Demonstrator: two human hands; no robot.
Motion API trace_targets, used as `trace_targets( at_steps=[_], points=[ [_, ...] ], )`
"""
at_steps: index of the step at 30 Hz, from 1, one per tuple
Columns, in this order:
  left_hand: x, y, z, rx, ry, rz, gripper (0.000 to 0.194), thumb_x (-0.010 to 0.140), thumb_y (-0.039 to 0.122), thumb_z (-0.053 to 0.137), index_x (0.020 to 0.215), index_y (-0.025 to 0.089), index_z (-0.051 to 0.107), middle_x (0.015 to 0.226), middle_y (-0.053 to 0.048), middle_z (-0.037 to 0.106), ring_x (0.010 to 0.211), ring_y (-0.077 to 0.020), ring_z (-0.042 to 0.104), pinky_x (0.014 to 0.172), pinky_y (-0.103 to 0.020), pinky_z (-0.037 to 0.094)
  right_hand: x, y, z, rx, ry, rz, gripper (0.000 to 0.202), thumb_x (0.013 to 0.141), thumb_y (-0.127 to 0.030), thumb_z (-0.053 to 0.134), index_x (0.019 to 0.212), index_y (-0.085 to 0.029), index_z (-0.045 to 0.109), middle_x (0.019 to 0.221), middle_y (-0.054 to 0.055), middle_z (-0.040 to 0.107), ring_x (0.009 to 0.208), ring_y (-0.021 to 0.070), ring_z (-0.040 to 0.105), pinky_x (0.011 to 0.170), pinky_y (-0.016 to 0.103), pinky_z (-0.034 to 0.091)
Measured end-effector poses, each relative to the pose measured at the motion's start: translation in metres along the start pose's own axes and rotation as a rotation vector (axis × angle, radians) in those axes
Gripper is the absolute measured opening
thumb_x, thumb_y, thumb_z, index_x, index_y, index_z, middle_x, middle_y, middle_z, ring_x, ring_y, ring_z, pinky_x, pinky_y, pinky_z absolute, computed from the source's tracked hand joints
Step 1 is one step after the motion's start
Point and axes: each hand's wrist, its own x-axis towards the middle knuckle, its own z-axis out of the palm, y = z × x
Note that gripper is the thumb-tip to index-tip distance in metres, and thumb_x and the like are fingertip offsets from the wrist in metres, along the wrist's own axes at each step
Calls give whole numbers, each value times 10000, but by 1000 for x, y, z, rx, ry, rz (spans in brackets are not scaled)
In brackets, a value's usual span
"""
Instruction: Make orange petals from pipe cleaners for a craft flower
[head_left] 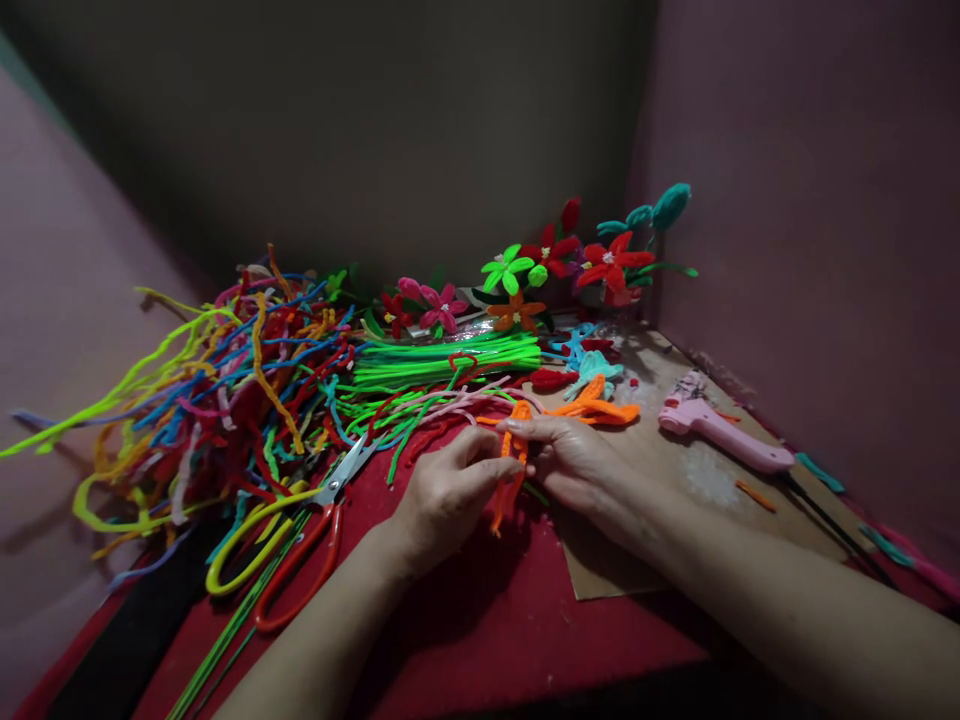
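Observation:
Between my two hands is an orange pipe cleaner (520, 412) bent into a loop at the top, its loose ends hanging below my fingers. My left hand (450, 485) pinches it from the left, fingers curled. From the right, my right hand (566, 455) grips the same piece between thumb and fingers. Just beyond my right hand lie orange petals (600, 408) made of pipe cleaner, on a sheet of cardboard (611, 560). Scissors (330, 490) with one yellow and one red handle rest left of my left hand, blades partly apart.
A tangled heap of coloured pipe cleaners (247, 380) fills the left. Green pipe cleaners (450, 360) lie bundled at the centre. Pipe-cleaner flowers (615, 262) stand along the back wall. A pink glue gun (720, 435) with a black cord lies at right. Green stems (232, 625) lie at front left.

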Motion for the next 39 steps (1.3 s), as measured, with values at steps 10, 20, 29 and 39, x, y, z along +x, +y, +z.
trace_targets(
  at_steps=[10,20,29,39],
  points=[
    [11,14,-13,-475,105,-219,200,800,109,538,934,197,659,762,-18,628,688,-102,603,624,-203,493,1,2,2,-16,-15,-15,82,638,-55,596,586,-112,566,476,-11,521,444,85,462,431,208,342],
    [11,14,-16,-625,316,-462,55,768,187,601,741,182,648,576,35,512,510,-64,455,508,-198,397,-4,5,5,-231,-85,-104,78,570,-79,549,506,-120,532,491,-9,503,433,76,445,397,200,380],
    [14,17,-30,-376,171,-390,88,767,183,577,811,178,652,719,9,650,625,-96,567,618,-202,454,-5,8,0,-327,-115,-124,53,550,-94,574,529,-122,533,514,-30,485,449,83,487,476,263,509],
    [11,17,-30,319,-136,-189,128,809,228,475,758,173,578,730,-20,572,622,-122,510,545,-238,346,-6,8,-2,-339,-157,-110,40,554,-80,574,572,-114,563,560,-4,539,506,110,553,532,259,509]
  ],
)
